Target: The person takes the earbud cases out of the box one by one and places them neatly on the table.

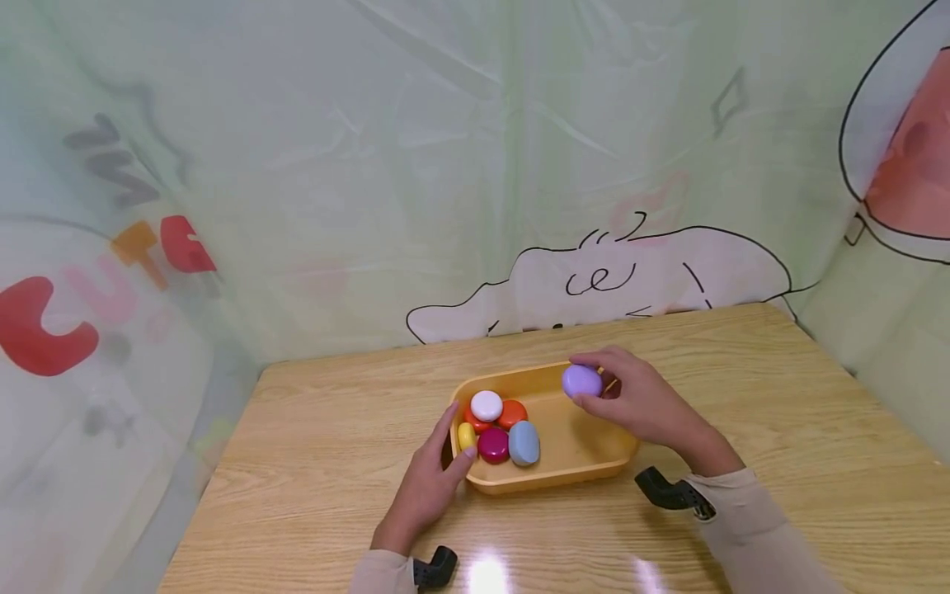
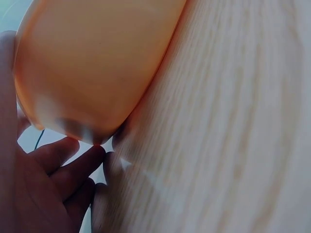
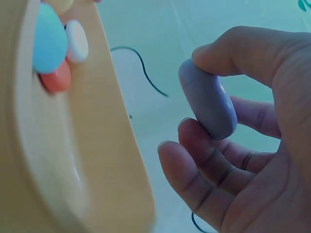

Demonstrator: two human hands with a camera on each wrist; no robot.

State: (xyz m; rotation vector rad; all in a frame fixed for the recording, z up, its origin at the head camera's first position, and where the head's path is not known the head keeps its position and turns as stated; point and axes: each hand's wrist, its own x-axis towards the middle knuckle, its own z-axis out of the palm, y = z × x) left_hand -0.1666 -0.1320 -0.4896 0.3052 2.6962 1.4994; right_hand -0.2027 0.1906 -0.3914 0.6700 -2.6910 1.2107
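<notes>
An orange tray (image 1: 579, 437) with rounded corners stands on the table. My left hand (image 1: 426, 491) grips its left end, with the thumb over the rim. In the left wrist view, fingertips touch the tray's outer wall (image 2: 102, 63). Over the tray's far right part, my right hand (image 1: 646, 400) pinches a purple rounded disc (image 1: 581, 381) between thumb and fingers. A thin seam runs round this disc (image 3: 209, 102) in the right wrist view. Grouped at the tray's left are a white disc (image 1: 486, 405), a yellow one (image 1: 466, 438), a magenta one (image 1: 493, 445), a tilted blue-grey one (image 1: 524, 444) and red-orange ones (image 1: 513, 413).
The tray sits on a wooden table (image 1: 319, 462). Behind the table hangs a printed plastic sheet (image 1: 416, 165), which also covers both sides. Each wrist wears a black band mount (image 1: 671, 491).
</notes>
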